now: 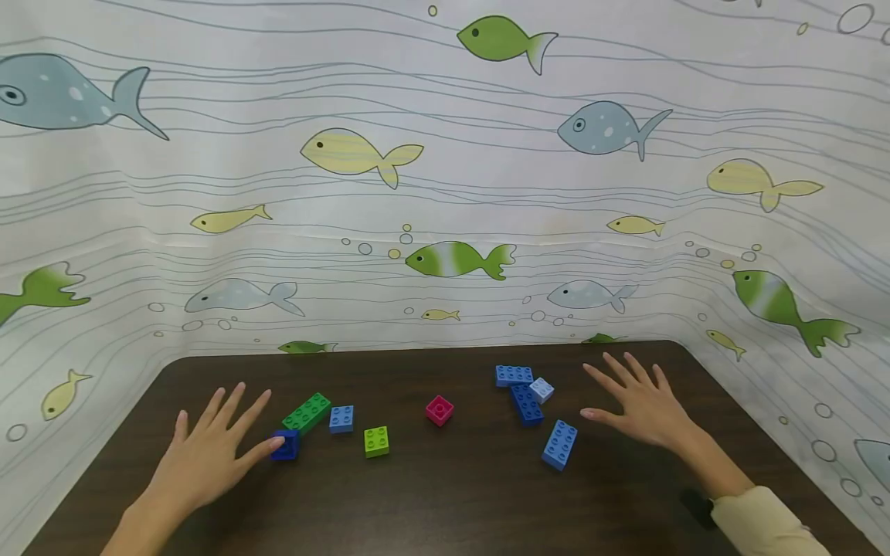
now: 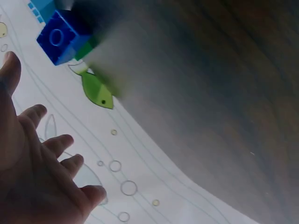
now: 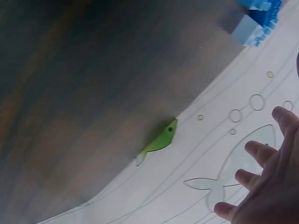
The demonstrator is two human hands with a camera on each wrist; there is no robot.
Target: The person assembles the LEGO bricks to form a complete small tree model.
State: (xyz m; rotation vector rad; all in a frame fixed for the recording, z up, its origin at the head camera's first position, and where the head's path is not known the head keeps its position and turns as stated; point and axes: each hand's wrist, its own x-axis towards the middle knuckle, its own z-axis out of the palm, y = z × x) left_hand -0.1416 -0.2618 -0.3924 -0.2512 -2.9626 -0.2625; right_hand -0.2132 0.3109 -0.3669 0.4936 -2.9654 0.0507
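Note:
My left hand (image 1: 206, 455) is held over the left side of the table with fingers spread and nothing in them. In the head view its thumb tip overlaps a dark blue brick (image 1: 287, 449), tipped so its hollow side with a round tube (image 2: 57, 37) shows in the left wrist view. Just behind lies a long green brick (image 1: 307, 413), beside a small light blue brick (image 1: 341, 418). On the right, my right hand (image 1: 643, 405) is likewise spread and holds nothing. Nearest to it are a long blue brick (image 1: 559, 445) and a pale blue brick (image 1: 541, 389).
A lime brick (image 1: 376, 442) and a pink-red brick (image 1: 439, 410) stand mid-table. Behind the pale brick lie a dark blue long brick (image 1: 526, 405) and another blue brick (image 1: 514, 375). A fish-patterned white sheet (image 1: 445, 208) surrounds the dark wooden table (image 1: 431, 502).

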